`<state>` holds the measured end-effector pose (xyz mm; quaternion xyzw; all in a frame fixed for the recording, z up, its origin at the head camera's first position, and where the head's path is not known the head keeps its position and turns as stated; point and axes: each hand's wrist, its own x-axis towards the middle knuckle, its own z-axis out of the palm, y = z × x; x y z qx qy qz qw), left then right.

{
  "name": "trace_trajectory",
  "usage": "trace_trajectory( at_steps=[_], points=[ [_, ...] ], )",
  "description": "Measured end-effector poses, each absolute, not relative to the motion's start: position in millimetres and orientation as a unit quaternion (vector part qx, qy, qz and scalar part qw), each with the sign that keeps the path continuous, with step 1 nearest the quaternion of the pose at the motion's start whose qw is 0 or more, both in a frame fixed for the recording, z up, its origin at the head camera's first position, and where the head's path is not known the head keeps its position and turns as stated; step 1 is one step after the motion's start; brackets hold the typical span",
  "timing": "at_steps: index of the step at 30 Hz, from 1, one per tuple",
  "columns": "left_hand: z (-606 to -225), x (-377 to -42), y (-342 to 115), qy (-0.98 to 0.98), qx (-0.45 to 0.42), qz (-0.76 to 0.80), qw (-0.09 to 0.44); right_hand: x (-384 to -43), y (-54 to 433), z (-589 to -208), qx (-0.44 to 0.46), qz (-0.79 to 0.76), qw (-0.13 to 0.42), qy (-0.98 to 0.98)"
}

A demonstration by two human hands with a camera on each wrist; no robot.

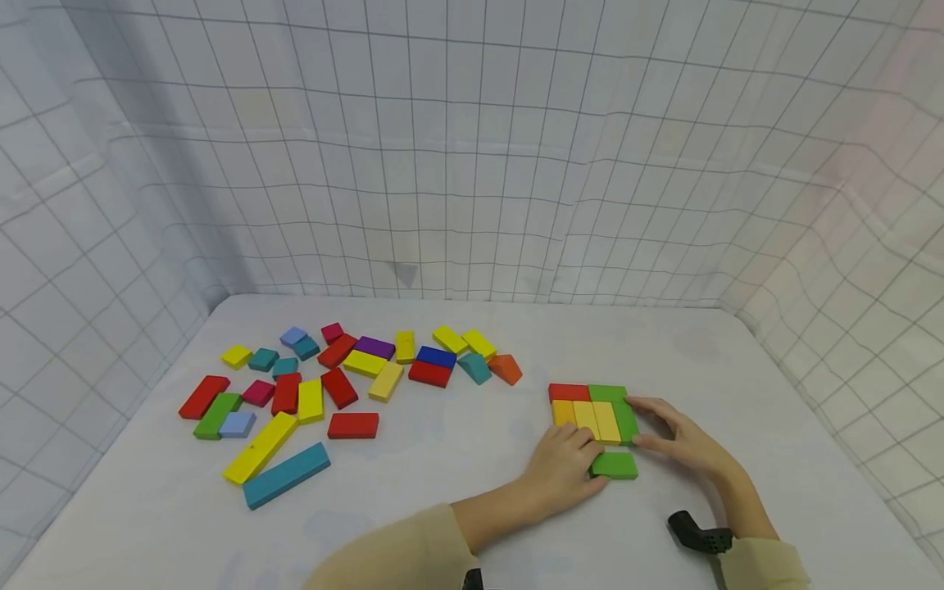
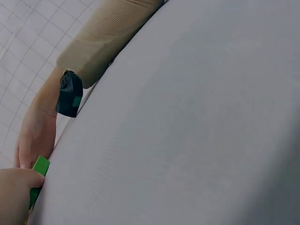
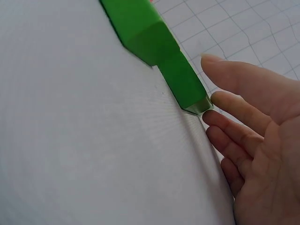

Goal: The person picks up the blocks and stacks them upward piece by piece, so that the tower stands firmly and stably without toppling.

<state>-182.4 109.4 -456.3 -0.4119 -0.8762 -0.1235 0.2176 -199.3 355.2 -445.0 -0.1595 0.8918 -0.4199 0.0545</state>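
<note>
White table [image 1: 413, 459], cloth wall with lines [image 1: 472, 164] behind. Left hand [image 1: 559, 474] pinches loose green block [image 1: 618, 465] at left end. Block sits just on near side of flat block patch [image 1: 606, 422], thin gap between. Right hand [image 1: 692, 447] grips nothing, fingers loose by patch's right edge. Wide table room from patch to mixed blocks [image 1: 339, 387] on left.

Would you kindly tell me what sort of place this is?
Probably a curtained recording booth: gridded sheets line three sides of a white table, and a black device sits at the right wrist.

Grid-lined curtain [image 1: 472, 164] along 3 sides of the white table [image 1: 435, 451]
</note>
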Motion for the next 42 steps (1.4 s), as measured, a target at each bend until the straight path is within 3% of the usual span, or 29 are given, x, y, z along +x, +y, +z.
trace_trajectory(
  at_steps=[13,22,42],
  points=[
    [-460.6,-186.2,117.8,-0.851,-0.437,-0.118,0.265,-198.4,356.0,-443.7,-0.179,-0.426,0.05,0.885],
    [-458.5,-191.6,125.5,-0.855,-0.433,-0.112,0.261,-198.9,363.7,-444.5,-0.231,-0.47,0.065,0.849],
    [-459.3,-194.7,126.4,-0.844,-0.455,-0.133,0.249,-197.0,365.2,-442.9,-0.22,-0.454,0.096,0.858]
  ],
)
